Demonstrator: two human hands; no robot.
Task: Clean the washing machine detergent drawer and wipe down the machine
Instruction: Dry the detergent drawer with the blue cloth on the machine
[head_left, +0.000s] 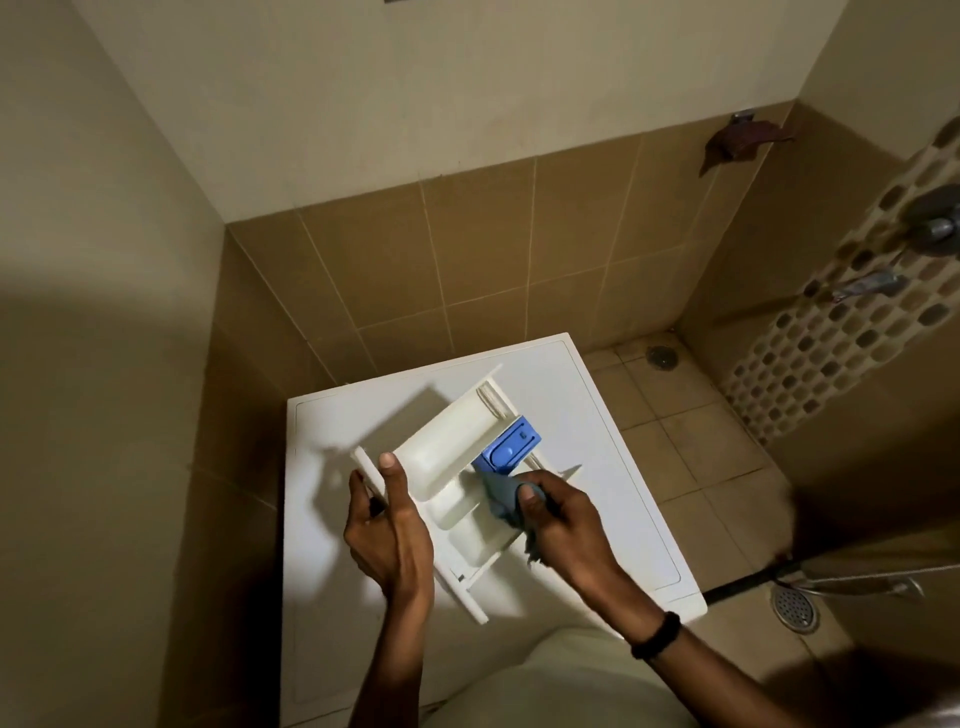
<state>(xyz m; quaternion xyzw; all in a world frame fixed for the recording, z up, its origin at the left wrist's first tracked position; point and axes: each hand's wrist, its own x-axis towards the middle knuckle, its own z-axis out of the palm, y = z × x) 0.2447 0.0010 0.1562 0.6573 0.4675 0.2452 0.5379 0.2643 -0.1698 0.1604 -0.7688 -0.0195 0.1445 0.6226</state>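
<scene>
Detergent drawer (447, 452), removed, at centre frame: left grip (389, 530) clasps its front panel, right grip (566, 525) pinches a cloth (501, 493) inside a compartment; washing machine (613, 415) wipe-down judged outstanding.

You hold the white detergent drawer (447, 457) open side up, slanting across the washing machine (613, 431)'s flat white top, towards its front edge. Your left hand (389, 530) grips the front panel. The blue insert (511, 446) sits at the drawer's far end. Your right hand (561, 525) bunches a grey-blue cloth (501, 493) against the compartment beside it.
</scene>
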